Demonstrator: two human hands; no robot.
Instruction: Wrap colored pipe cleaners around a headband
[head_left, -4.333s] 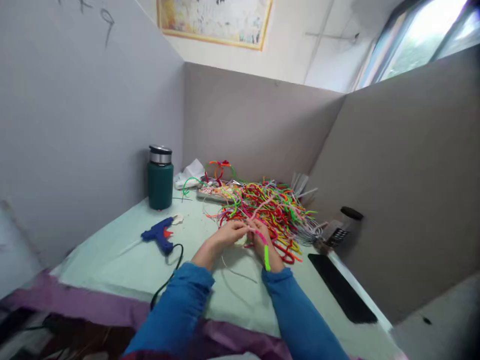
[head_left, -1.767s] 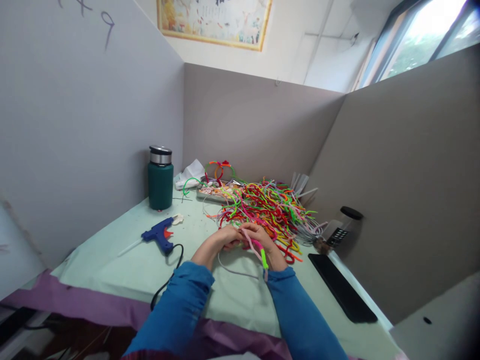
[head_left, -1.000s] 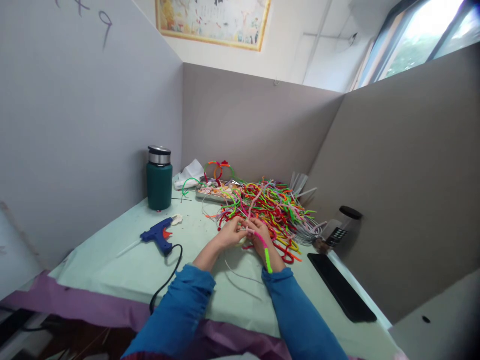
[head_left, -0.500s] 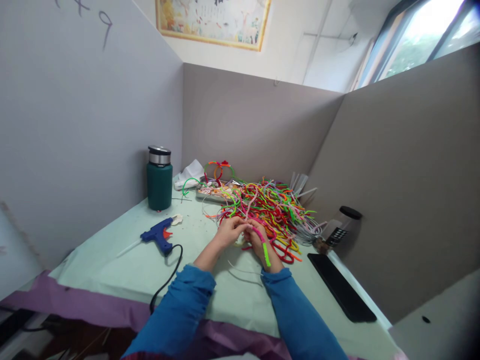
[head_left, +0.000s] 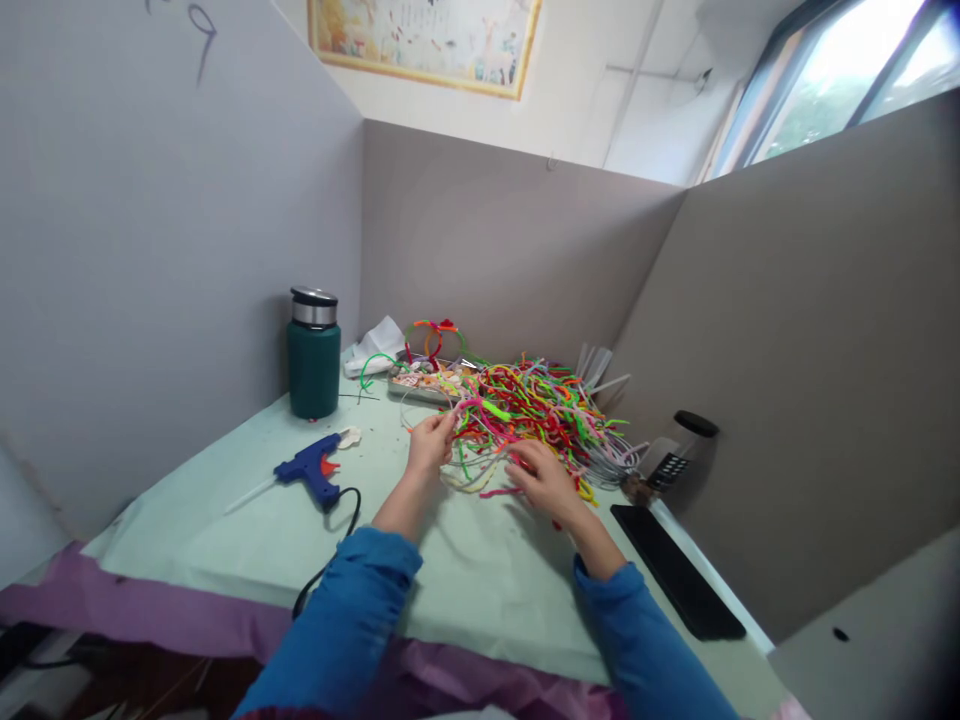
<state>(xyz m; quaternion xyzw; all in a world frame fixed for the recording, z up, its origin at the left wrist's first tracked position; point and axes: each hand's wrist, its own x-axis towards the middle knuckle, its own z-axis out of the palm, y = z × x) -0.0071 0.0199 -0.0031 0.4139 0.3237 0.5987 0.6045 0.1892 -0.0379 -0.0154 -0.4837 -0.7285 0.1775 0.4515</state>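
Observation:
My left hand [head_left: 431,445] is closed, thumb and fingers pinching a thin band wrapped partly in pipe cleaner. The wrapped end [head_left: 480,404], pink with a bright green tip, points right from the fingertips over the pile. My right hand [head_left: 546,484] hovers at the pile's near edge, palm down, thumb and forefinger slightly apart. A thin grey strand [head_left: 486,462] runs close to its fingertips; whether they touch is unclear. Behind both hands lies a tangled heap of pipe cleaners [head_left: 551,405] in red, green, pink, yellow and grey. A short pink piece [head_left: 499,492] sits below the heap.
A blue glue gun [head_left: 311,470] with its black cable [head_left: 330,565] lies at left, near a green bottle [head_left: 313,360]. A metal tray of small parts [head_left: 420,388] stands behind. At right are a black flat object [head_left: 679,570] and a clear jar [head_left: 679,455]. Grey partitions enclose the table.
My hands, earlier together at the wrapped band, have parted. The left has lifted the band up and left, its green tip swinging from my right wrist to above the pile; the right moved rightward.

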